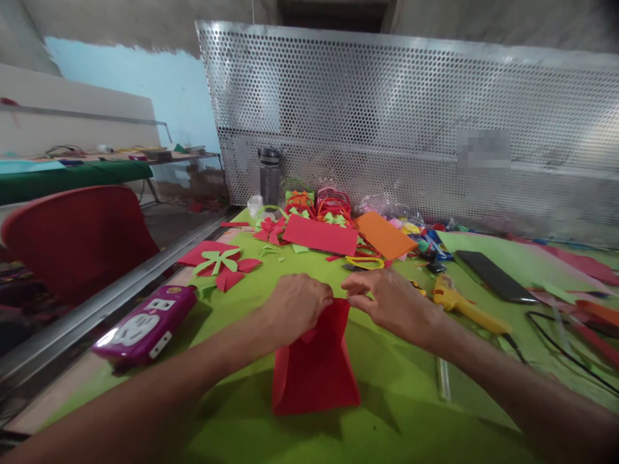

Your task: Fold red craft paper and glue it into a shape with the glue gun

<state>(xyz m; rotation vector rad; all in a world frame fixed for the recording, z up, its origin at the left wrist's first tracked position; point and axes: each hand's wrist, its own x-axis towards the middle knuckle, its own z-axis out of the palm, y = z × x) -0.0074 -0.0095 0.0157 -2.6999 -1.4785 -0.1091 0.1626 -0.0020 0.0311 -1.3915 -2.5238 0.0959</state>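
A red folded felt or foam piece, shaped like a small bag or box, stands upright at the near middle of the table. My left hand is closed on its upper left edge, with the fingertips curled and partly hidden. At the upper right corner, my right hand has its thumb and fingers bent together on the red edge. Beyond the hands lie yellow-handled scissors, a flat red sheet and an orange sheet. A yellow glue gun rests to the right of my right hand.
A purple power strip sits at the left edge, near green and red flower cutouts. Farther back stand a dark bottle and small decorated baskets. A black phone lies at right, near a cable. A perforated metal panel stands behind.
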